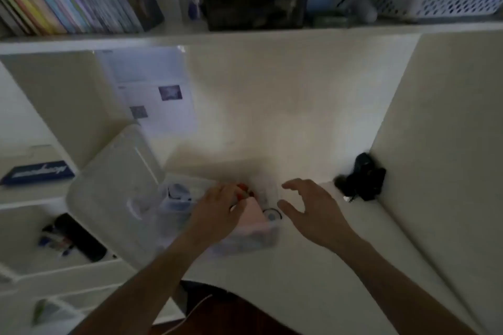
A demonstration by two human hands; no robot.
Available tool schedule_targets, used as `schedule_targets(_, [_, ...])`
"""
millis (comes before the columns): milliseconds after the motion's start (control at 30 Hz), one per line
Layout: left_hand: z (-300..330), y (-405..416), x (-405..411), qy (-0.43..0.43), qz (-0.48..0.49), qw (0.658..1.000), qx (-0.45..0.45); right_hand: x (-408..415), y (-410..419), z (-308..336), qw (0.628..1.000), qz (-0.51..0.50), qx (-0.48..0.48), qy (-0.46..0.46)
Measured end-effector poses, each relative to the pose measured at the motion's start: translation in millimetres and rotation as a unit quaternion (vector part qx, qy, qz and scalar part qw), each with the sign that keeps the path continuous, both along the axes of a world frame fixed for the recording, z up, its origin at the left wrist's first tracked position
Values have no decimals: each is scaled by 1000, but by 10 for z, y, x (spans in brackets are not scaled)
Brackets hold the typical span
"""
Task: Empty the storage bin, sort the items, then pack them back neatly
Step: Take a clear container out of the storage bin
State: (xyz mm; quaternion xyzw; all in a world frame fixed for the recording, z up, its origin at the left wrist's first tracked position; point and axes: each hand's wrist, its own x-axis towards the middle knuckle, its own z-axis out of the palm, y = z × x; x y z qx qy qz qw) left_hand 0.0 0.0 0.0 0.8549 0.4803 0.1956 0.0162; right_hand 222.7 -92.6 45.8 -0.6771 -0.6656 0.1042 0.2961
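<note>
The clear storage bin (245,236) sits on the white desk (313,294), just in front of the person, its lid (114,198) leaning at its left. The left hand (217,215) reaches down into the bin, fingers curled among the contents near a pink item (254,213) and something red (243,189); whether it grips anything cannot be told. The right hand (310,212) hovers spread and empty just right of the bin. A small clear box (177,196) lies inside, at the left.
</note>
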Motion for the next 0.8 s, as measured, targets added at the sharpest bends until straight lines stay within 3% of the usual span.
schedule_targets(167, [-472,253,-120,9,18,999,-29,-192,519,-546,991,-8,-129,-34])
schedule_targets(267, [-837,422,-185,87,-12,995,-45,-342,790,-915,985,-16,-163,-46])
schedule_targets(367, [-1187,559,-231,105,0,989,-100,-454,975,-1305,976,-26,-205,-74])
schedule_targets(533, [-1558,681,-263,184,-50,978,-90,-551,977,-1919,961,-14,-132,-244])
schedule_targets(633, [-1498,693,-239,160,-16,984,-74,-537,953,-2030,942,16,-85,-324])
schedule_targets(800, [-1570,720,-245,157,14,987,-38,-530,964,-2051,960,0,-32,-277])
